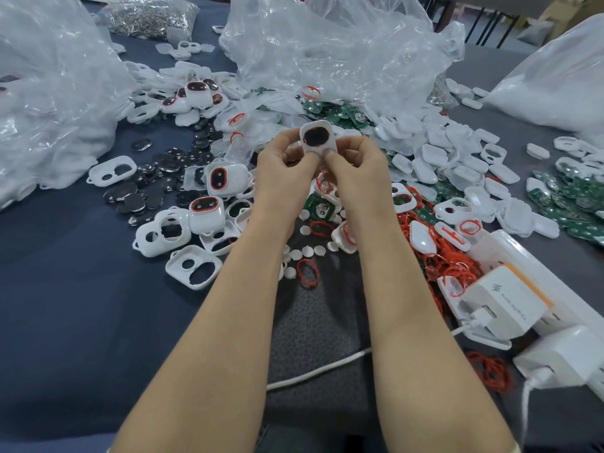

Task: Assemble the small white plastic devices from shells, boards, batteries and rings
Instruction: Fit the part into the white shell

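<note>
Above dark cloth table (65, 305), left hand (284, 165) and right hand (356, 168) pinch a glossy rounded white shell (316, 137).

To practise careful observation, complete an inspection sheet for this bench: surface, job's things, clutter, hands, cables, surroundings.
Surface: dark blue cloth table.
Job's things: white plastic shell with dark oval insert, held up; loose white shells, green circuit boards, red rubber rings, dark oval discs.
Clutter: crumpled clear plastic bags.
Hands: left hand and right hand both pinch the shell.
Cables: white cable; white chargers plugged at right.
Surroundings: nothing seen clearly.
</note>
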### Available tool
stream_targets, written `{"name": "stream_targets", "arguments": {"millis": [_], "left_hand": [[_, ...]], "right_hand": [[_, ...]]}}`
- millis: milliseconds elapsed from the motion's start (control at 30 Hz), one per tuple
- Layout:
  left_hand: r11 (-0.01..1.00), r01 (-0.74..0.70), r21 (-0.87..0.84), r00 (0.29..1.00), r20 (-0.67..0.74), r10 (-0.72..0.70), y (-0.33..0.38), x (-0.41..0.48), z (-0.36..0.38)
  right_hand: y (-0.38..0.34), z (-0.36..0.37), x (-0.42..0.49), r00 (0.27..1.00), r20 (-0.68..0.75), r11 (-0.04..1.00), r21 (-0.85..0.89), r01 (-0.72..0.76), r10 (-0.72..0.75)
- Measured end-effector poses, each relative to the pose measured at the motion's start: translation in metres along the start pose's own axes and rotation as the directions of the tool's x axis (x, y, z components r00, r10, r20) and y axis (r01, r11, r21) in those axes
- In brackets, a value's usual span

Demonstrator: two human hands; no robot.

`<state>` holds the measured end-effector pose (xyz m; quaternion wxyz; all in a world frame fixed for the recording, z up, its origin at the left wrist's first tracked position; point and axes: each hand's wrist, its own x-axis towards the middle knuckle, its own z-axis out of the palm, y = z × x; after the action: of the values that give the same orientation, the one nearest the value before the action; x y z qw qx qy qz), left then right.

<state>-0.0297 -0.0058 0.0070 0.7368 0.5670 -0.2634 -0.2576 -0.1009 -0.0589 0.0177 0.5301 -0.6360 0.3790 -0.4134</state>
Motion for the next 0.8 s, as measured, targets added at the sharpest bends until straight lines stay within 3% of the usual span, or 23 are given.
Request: {"name": "stream_targets", "arguments": {"millis": [233,400,600,800], "left_hand": [[0.999,0.0,0.032,1.0,0.015,0.0,0.0,0.0,0.001],[0.997,0.001,0.081,1.0,0.02,-0.002,-0.003,-0.001,0.002],[0.996,0.013,0.088,1.0,0.02,-0.015,-0.005,0.001,0.001],[0.998,0.061,-0.034,0.998,-0.034,-0.062,0.005,0.0,-0.005]], "right_hand": [[0.0,-0.001,0.0,1.0,-0.001,1.0,0.0,0.001,-0.001],[0.006,0.001,0.003,0.997,-0.014,0.984,-0.157,0.079,-0.082],[0.006,-0.001,0.002,0.996,-0.028,0.975,-0.21,0.073,-0.081],[-0.002,-0.004,-0.002,0.992,0.047,0.967,-0.222,0.123,-0.115]]}}
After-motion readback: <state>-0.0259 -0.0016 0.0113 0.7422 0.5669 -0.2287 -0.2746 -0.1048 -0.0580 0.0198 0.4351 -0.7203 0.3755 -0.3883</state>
